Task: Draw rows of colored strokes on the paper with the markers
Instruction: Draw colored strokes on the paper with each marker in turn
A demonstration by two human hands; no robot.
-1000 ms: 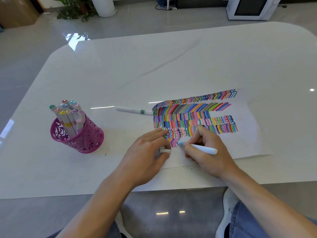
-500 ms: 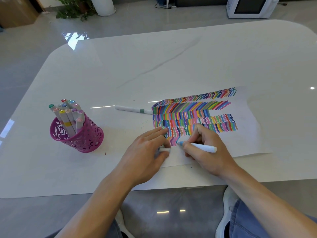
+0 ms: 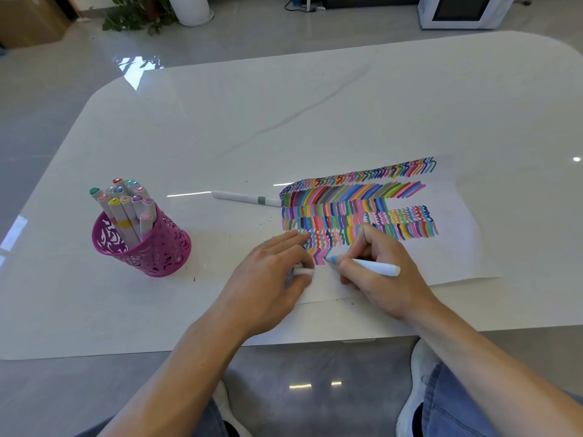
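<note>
Hardly anything has shifted; the paper (image 3: 457, 247) lies flat beneath both hands. The right hand (image 3: 383, 272) grasps the blue marker (image 3: 375, 267), barrel trailing right, tip touching the short bottom row's (image 3: 318, 256) right end. The left hand (image 3: 268, 275), just beside, pinches a white cap (image 3: 303, 271).

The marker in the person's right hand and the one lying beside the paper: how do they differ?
The blue marker is gripped by the right hand, slanted, tip on the paper; the green-banded marker lies flat on the table, untouched. The blue marker's tip is bare, and the left hand pinches a small white piece, perhaps its cap; whether the green-banded marker is capped is unclear. Both have white barrels.
</note>
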